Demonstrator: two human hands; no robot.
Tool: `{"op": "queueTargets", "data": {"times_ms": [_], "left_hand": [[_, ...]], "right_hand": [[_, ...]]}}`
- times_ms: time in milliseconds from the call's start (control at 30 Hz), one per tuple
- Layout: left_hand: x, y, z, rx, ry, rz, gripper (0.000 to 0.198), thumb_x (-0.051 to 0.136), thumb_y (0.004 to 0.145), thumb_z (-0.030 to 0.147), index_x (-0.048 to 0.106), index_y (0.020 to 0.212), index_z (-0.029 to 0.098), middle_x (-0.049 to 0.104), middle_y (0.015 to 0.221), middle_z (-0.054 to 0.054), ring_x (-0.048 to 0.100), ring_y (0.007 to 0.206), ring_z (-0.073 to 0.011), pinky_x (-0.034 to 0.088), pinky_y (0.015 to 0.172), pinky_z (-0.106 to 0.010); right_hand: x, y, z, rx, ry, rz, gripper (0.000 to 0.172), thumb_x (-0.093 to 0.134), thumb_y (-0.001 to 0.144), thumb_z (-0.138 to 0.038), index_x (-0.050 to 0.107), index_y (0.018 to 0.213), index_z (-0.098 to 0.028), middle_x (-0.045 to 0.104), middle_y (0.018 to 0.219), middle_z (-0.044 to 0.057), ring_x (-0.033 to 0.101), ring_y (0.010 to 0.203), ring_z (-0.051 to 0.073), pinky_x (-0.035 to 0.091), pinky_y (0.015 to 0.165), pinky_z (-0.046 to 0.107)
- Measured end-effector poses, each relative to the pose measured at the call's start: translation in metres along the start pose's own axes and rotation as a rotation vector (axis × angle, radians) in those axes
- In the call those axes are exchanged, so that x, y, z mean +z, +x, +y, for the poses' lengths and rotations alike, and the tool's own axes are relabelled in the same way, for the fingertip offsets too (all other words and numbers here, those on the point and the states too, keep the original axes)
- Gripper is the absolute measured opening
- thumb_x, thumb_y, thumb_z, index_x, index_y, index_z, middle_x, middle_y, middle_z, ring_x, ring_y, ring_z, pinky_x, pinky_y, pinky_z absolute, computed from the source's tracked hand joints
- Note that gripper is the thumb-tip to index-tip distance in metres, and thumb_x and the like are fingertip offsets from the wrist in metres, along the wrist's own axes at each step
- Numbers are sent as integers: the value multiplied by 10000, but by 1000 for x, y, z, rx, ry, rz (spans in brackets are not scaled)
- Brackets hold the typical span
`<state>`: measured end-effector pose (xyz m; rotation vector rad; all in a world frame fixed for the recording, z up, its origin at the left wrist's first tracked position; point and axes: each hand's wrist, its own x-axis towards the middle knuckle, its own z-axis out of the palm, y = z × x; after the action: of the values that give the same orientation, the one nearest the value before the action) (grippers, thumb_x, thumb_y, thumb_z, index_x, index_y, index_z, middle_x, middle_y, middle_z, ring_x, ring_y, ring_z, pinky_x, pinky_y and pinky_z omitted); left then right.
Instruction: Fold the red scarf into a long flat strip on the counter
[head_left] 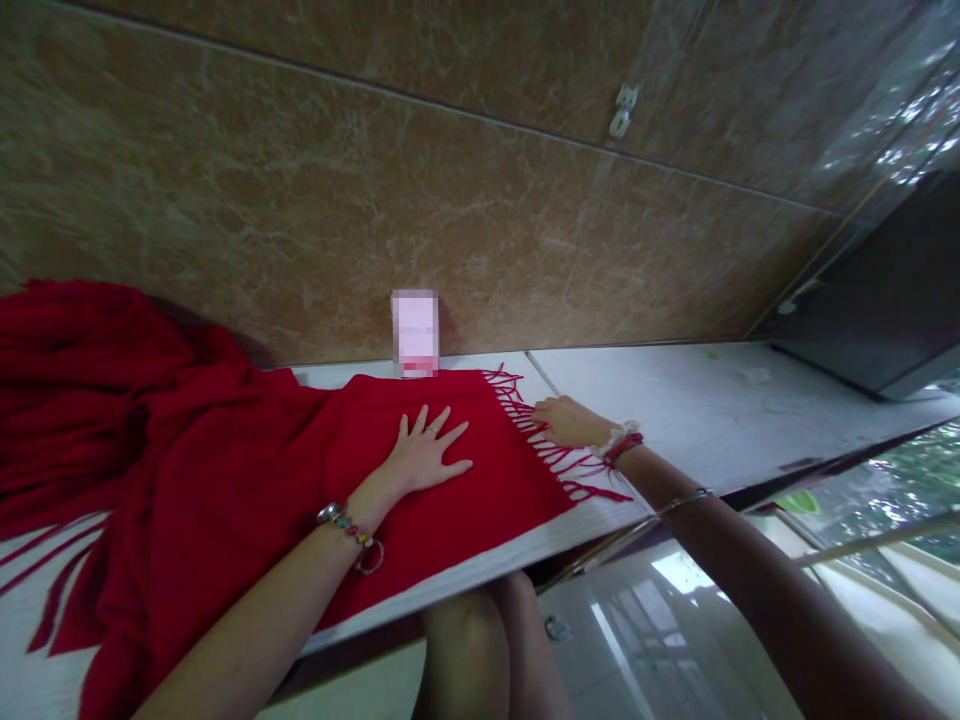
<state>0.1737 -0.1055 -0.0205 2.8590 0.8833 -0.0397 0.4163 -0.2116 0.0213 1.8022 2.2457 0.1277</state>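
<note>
1. Red scarf [262, 470]: heaped at the left part of the white tabletop [675, 400], its flat stretch lying to the right of the heap. Long axis of this stretch runs along the front edge; its fringe [600, 491] points toward the right end.
2. Left hand [427, 455]: palm down on the flat stretch, fingers spread wide, thumb toward the fringe. Beaded bracelet [352, 530] at wrist.
3. Pale pink rectangular object [415, 330]: upright at the back edge, by the brown wall [360, 210]. Face pixelated; any label or writing unreadable.
4. Right hand [568, 422]: at the fringe, back of hand up, fingers bent among the strands, forearm coming over the front edge. Cannot tell whether it grips any.
5. Dark box-like object [870, 290]: near the back right corner.
</note>
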Motion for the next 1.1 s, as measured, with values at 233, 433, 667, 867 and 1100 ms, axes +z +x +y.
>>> {"op": "queueTargets", "data": {"times_ms": [233, 433, 667, 867, 1100], "left_hand": [[-1, 1, 1, 15, -16, 3, 723, 347, 723, 686, 249, 1340, 322, 137, 1447, -57, 66, 1291, -388, 92, 975, -616], [-2, 4, -7, -253, 31, 230, 580, 227, 832, 568, 289, 1334, 283, 156, 1446, -57, 98, 1297, -357, 152, 978, -599], [-5, 2, -11, -337, -18, 17, 680, 241, 767, 651, 241, 1347, 296, 91, 1454, -85, 51, 1288, -398, 115, 960, -627], [-24, 20, -10, -369, -40, -54, 778, 355, 682, 709, 276, 1335, 293, 241, 1413, -128, 169, 1255, -435, 182, 926, -639], [-9, 37, -11, -296, -18, 14, 650, 210, 776, 652, 234, 1342, 333, 116, 1454, -46, 48, 1284, -410, 104, 949, -647]], "right_hand": [[-11, -5, 22, 87, 77, 132, 226, 422, 731, -79, 617, 834, -133, 631, 882, 88, 559, 843, 178, 412, 778, 295], [-14, 62, -15, -34, 136, 250, 242, 442, 735, -99, 606, 912, -118, 614, 957, 103, 529, 927, 181, 384, 841, 302], [7, 56, 25, 259, 67, 71, 271, 420, 735, -81, 611, 920, -130, 612, 1003, 124, 558, 936, 204, 413, 773, 298], [-6, 60, 44, 310, 87, 158, 283, 394, 763, -96, 604, 950, -119, 612, 1012, 115, 546, 953, 183, 403, 817, 280], [-2, 98, 7, 189, 116, 137, 268, 408, 777, -124, 604, 958, -155, 613, 1035, 90, 552, 944, 170, 405, 805, 268]]}}
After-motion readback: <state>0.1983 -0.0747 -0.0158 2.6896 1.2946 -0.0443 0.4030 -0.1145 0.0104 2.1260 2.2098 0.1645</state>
